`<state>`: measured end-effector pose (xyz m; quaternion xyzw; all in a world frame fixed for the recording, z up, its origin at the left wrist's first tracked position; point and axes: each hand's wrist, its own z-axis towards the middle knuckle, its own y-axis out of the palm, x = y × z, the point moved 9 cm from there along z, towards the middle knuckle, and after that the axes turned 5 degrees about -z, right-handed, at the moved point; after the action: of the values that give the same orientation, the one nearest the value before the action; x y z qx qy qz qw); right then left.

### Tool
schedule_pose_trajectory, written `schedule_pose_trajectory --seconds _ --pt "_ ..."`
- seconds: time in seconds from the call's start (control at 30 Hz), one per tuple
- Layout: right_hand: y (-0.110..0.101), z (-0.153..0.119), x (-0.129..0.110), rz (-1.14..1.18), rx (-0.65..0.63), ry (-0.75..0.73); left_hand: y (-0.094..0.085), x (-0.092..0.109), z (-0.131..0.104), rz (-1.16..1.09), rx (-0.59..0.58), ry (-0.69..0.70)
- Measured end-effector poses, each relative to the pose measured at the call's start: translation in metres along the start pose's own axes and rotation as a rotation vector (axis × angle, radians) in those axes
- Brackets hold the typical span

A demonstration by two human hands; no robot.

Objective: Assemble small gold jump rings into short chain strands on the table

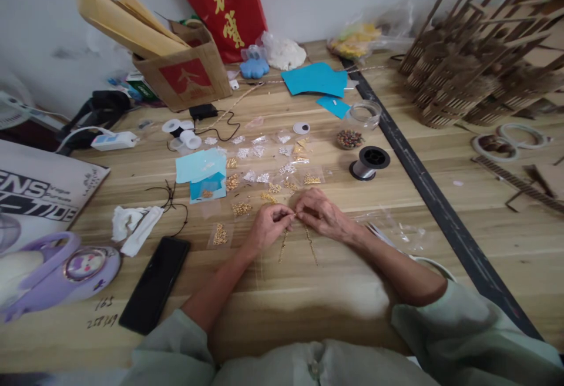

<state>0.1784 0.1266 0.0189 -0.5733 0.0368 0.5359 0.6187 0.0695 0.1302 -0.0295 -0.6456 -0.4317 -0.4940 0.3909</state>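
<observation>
Near the middle of the wooden table, my left hand (272, 226) and my right hand (321, 212) meet at their fingertips. Both are pinched on a thin gold chain (312, 246), whose two ends hang down toward me, one below each hand. The exact spot between the fingertips is too small to make out. Just beyond my hands lie small clear bags of gold beads (241, 208) and silver pieces (263, 178). Another bag of gold beads (220, 234) lies left of my left hand.
A wire spool (370, 163) and a bowl of coloured beads (350, 138) stand at the right. A black phone (155, 285) lies at the left, near a purple case (83, 265). Behind are blue sheets (315, 79), a paper bag (194, 74) and wooden baskets (467, 74).
</observation>
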Motion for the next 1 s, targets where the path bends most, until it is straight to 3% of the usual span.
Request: schedule_pose_trajectory --seconds 0.67,1.0 --pt "-0.0034 0.0 0.0058 0.168 0.031 0.082 0.0 -0.0042 0.0015 -0.023 -0.01 0.009" --pt "0.0014 -0.0014 0.0063 0.089 0.019 0.006 0.0005 -0.0015 0.0011 0.008 -0.023 0.033"
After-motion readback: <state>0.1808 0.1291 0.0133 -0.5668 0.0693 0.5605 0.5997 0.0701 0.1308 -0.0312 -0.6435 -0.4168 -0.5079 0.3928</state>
